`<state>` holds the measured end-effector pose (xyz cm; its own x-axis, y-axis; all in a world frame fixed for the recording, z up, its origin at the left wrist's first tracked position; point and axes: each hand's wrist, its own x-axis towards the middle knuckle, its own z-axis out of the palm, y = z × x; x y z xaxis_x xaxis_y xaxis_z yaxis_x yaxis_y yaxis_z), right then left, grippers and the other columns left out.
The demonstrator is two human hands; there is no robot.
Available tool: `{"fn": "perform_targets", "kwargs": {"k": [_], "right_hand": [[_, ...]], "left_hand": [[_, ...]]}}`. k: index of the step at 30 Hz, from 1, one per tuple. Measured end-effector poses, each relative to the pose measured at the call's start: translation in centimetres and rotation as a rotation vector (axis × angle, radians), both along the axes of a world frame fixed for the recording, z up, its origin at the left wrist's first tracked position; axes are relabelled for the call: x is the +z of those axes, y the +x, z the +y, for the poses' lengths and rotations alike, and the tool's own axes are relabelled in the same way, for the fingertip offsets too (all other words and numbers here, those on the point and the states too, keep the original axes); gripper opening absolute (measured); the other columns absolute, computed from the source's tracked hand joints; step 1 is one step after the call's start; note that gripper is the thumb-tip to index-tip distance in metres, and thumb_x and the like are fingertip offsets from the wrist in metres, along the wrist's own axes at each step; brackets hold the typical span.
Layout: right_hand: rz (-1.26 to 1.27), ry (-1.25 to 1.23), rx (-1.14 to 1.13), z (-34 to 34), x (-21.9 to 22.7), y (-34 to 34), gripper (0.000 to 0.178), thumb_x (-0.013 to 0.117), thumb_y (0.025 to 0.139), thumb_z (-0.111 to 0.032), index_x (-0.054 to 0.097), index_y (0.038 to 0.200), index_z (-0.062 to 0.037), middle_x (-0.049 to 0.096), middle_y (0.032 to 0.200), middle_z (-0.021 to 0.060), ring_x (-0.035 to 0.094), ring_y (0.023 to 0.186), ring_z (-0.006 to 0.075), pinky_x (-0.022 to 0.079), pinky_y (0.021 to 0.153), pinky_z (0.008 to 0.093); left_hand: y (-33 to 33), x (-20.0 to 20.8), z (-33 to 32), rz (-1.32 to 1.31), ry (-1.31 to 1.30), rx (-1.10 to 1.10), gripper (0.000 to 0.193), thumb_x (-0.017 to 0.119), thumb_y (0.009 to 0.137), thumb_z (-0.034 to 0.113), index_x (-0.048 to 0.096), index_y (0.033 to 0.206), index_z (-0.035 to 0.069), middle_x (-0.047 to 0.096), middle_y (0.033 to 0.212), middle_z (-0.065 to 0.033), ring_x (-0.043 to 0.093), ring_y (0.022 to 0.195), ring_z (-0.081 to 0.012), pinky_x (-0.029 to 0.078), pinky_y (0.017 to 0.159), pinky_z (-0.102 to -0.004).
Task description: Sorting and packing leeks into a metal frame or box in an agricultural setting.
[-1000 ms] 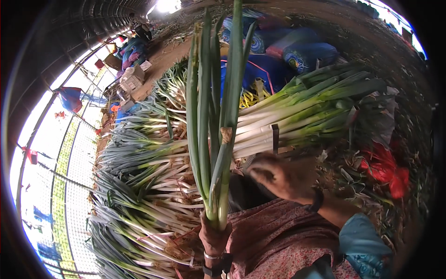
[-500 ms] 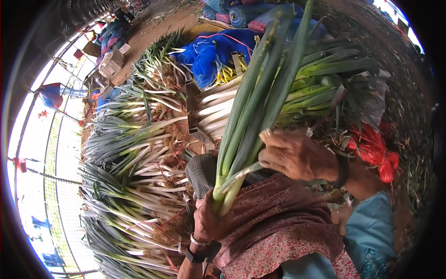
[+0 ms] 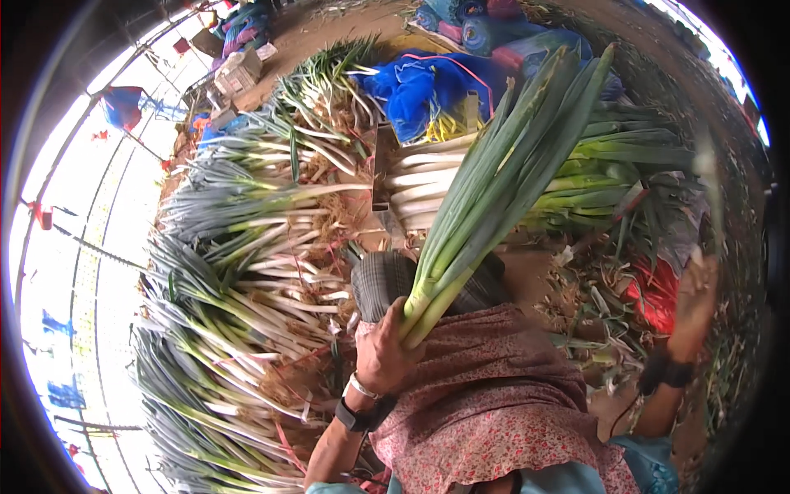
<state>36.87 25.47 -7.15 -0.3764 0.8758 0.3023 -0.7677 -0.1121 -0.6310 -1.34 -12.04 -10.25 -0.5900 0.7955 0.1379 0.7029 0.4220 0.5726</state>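
Observation:
My left hand [image 3: 385, 350] is closed round the pale lower stalks of a few leeks [image 3: 469, 222], whose long green leaves rise up and to the right across my lap. Their bottom ends are hidden inside the fist. Out at the far right, my right hand [image 3: 697, 296] is raised beside a red plastic bundle [image 3: 652, 295], its fingers stretched upward and a little blurred. Just above it, a pale, smeared strip of leaf [image 3: 708, 177] hangs in the air, apart from the fingers.
Rows of leeks with roots [image 3: 255, 272] lie along the left. Ahead, trimmed leeks [image 3: 428, 177] rest in a metal frame [image 3: 380, 169], with blue netting [image 3: 420, 86] behind. Peeled leaf scraps [image 3: 597, 329] litter the ground to my right. Rolled mesh bags [image 3: 494, 33] are stacked at the back.
My right hand has moved from the leeks' stalks out to the far right, and a strip of leaf has come off them. The held leeks now lean further right.

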Motion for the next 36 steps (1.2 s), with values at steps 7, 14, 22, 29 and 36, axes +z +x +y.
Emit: {"fn": "perform_targets", "kwargs": {"k": [7,14,22,29,36], "right_hand": [[-1.726,0.869,-0.777,-1.0,-0.6,5.0,0.045,0.061,0.086,-0.005,0.053,0.130,-0.0049,0.047,0.137,0.0151,0.044,0.127,0.0306,0.040,0.100,0.0392],[-1.099,1.308,-0.582,-11.0,12.5,-14.5,0.026,0.064,0.077,0.005,0.068,0.101,-0.0044,0.064,0.108,0.0115,0.062,0.099,0.0259,0.050,0.084,0.0344],[-1.097,1.640,-0.238,-3.1,7.1,-20.2,0.024,0.062,0.087,-0.015,0.066,0.111,-0.0102,0.064,0.108,0.0105,0.057,0.106,0.0245,0.043,0.095,0.0388],[-1.129,1.809,0.203,-5.8,1.5,-26.1,0.023,0.061,0.088,-0.032,0.063,0.096,-0.0102,0.058,0.082,0.0053,0.056,0.078,0.0169,0.043,0.079,0.0386],[-0.874,1.005,0.168,-2.7,-1.4,-22.1,0.019,0.052,0.094,-0.021,0.057,0.088,-0.0037,0.058,0.084,0.0088,0.058,0.082,0.0272,0.047,0.076,0.0384]], "left_hand": [[0.1,1.6,-0.7,0.326,0.052,0.012,0.056,0.076,0.066,0.016,0.056,0.118,0.010,0.062,0.084,-0.0103,0.063,0.070,-0.0290,0.049,0.056,-0.0396],[-1.6,1.0,-4.5,0.707,0.033,-0.032,0.048,0.072,0.069,0.012,0.059,0.115,0.011,0.059,0.085,-0.0091,0.058,0.073,-0.0277,0.047,0.064,-0.0408],[-1.9,-0.7,-6.4,0.723,0.020,-0.096,0.048,0.070,0.073,0.011,0.055,0.119,0.009,0.058,0.081,-0.0095,0.056,0.067,-0.0278,0.045,0.058,-0.0397],[-5.2,-0.7,-3.9,0.777,0.036,-0.141,0.050,0.069,0.077,0.012,0.052,0.124,0.011,0.059,0.084,-0.0100,0.058,0.072,-0.0269,0.046,0.061,-0.0401],[-8.5,4.8,0.0,1.014,0.138,-0.227,0.049,0.068,0.080,0.010,0.052,0.127,0.009,0.061,0.090,-0.0101,0.059,0.079,-0.0262,0.048,0.068,-0.0385]]}}
